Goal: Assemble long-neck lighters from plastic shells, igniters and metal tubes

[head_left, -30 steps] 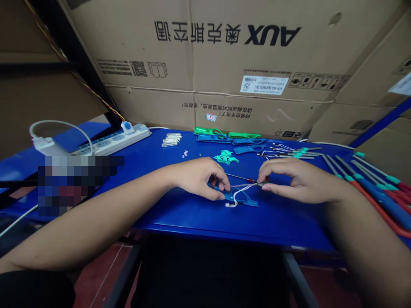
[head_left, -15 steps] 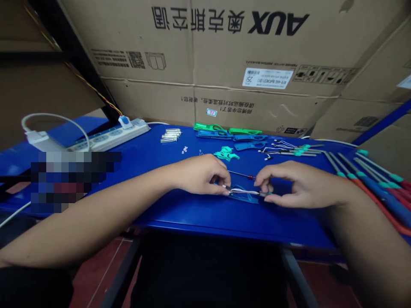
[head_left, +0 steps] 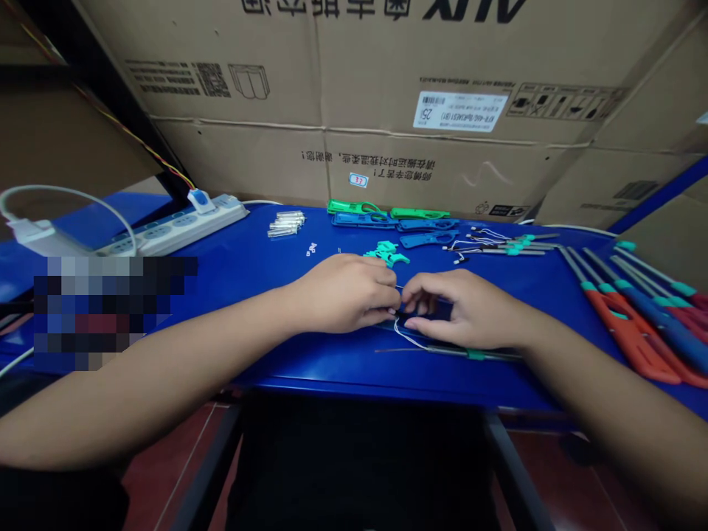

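Note:
My left hand is closed in a pinch on a small dark part at the end of thin white wires; the fingers hide most of it. My right hand is close by on the right, its fingers curled and its thumb apart from them, with nothing visible held between. The wires run down to a thin metal tube with a teal collar, lying on the blue table below my right hand. Under the hands, a blue handle shell is mostly hidden.
Behind the hands lie teal triggers, green and blue lighter handle shells, clear cylinders and wired metal tubes. Long lighters lie at right. A power strip stands at left, and a cardboard box walls the back.
The wired tube, earlier stretched between both hands over the blue shell, now lies lower on the table. My right hand has moved left, close to my left hand. The view has shifted slightly.

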`<state>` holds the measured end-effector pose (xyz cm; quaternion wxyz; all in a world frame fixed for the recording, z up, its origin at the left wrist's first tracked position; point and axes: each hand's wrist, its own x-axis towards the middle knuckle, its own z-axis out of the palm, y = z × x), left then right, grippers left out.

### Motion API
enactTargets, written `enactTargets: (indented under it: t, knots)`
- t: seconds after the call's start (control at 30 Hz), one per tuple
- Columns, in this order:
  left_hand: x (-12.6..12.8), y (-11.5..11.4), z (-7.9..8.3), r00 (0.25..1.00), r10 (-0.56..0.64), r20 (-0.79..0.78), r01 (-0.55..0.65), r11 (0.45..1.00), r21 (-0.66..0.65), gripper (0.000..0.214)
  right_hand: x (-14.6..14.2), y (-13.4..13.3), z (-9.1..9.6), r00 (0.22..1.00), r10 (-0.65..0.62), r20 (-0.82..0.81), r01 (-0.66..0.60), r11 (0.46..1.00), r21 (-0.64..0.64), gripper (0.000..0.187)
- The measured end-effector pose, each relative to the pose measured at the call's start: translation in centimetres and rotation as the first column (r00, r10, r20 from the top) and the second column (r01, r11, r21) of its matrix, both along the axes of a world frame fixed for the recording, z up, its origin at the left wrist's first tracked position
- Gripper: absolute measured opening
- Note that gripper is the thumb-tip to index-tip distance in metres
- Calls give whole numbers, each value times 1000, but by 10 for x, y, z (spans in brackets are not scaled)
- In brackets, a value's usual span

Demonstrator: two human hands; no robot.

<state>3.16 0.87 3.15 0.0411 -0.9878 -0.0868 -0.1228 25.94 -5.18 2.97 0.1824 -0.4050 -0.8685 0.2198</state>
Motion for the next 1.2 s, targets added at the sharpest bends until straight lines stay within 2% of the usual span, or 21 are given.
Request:
enactTargets:
  t: [0.13,0.23,0.37,0.5,0.77,1.2]
  knots:
    - [-1,2,0,999,43,34,-42,999,-35,19,-5,2,-9,997,0,-77,1,1000,17,11]
    - [-5,8,2,997,75,-20,-78,987,-144,18,-4,4,-11,998,1,-62,3,998,66,11]
    - [-11,21,2,992,0,-126,-45,934,-354,30,-6,4,-13,998,-60,-28,62,993,100,14]
    - [-12,27,-1,994,-35,-101,-17,884,-467,29,-13,3,-16,993,-106,-56,112,987,112,13]
    - [-7,22,-8,995,11,-97,-63,834,-548,16,-18,2,-20,998,-47,39,40,988,149,20]
    - [-7,21,-12,995,47,-90,-91,818,-568,18,-19,3,-16,987,-11,163,-12,990,141,21]
